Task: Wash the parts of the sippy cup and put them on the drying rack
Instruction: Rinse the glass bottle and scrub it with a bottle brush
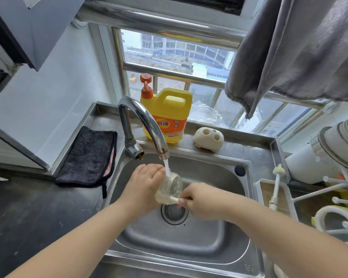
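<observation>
Head view, centre of the frame: a stainless steel sink (pixel 219 233) with the drain (pixel 174 212) near its middle. The chrome faucet (pixel 147 121) arches over the basin from the upper left, and a stream of water (pixel 167 167) falls from its spout onto the clear sippy cup body (pixel 172 185), which is held tilted over the drain. The left hand (pixel 144 187) is wrapped around the cup from the left side, fingers curled on its wall. The right hand (pixel 201 201) pinches the white handle of a bottle brush (pixel 169 200), whose foamy head lies inside or against the lower part of the cup; which of the two cannot be told. The hands are close together, joined through cup and brush. Upper centre, on the ledge behind the sink: a yellow dish soap bottle (pixel 167 115) with an orange pump, and just right of it a cream-coloured holder with three holes (pixel 209 139). Left of the frame: a dark cloth (pixel 88 157) lies folded on the steel counter beside the basin. Right edge of the frame: the drying rack (pixel 329 193) with white pegs, a small white brush (pixel 276 185) standing in a tray at its left, and a white and yellow ring-shaped part (pixel 333 223) below the pegs. Upper right: a grey towel (pixel 301 49) hangs in front of the barred window (pixel 175 55).
</observation>
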